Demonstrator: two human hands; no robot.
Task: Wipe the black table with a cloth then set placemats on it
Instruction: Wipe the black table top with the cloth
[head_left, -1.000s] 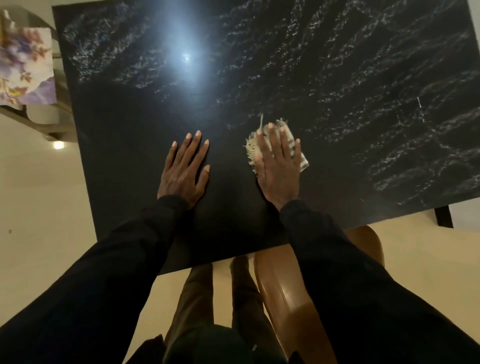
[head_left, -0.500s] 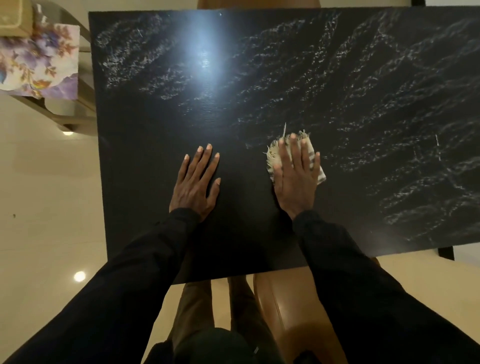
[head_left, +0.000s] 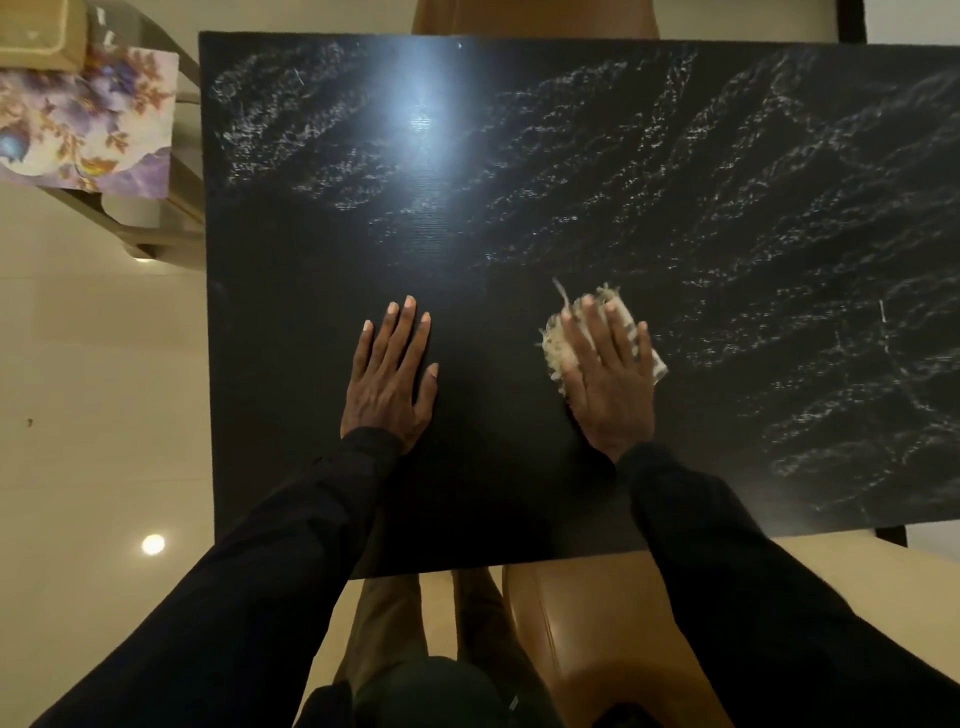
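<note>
Now | one table (head_left: 519, 182) | one cloth (head_left: 556, 347), perhaps folded, under right hand (head_left: 609, 387)

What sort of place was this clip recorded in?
Probably a home dining area: a black table with a brown chair tucked at its near edge, a glossy pale floor, and a floral-print cloth off to the left.

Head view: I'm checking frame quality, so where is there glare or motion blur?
In the head view, glare whitens the table's far left part; the right hand and cloth are motion-blurred; the left hand is sharp; a small glint marks the floor.
</note>
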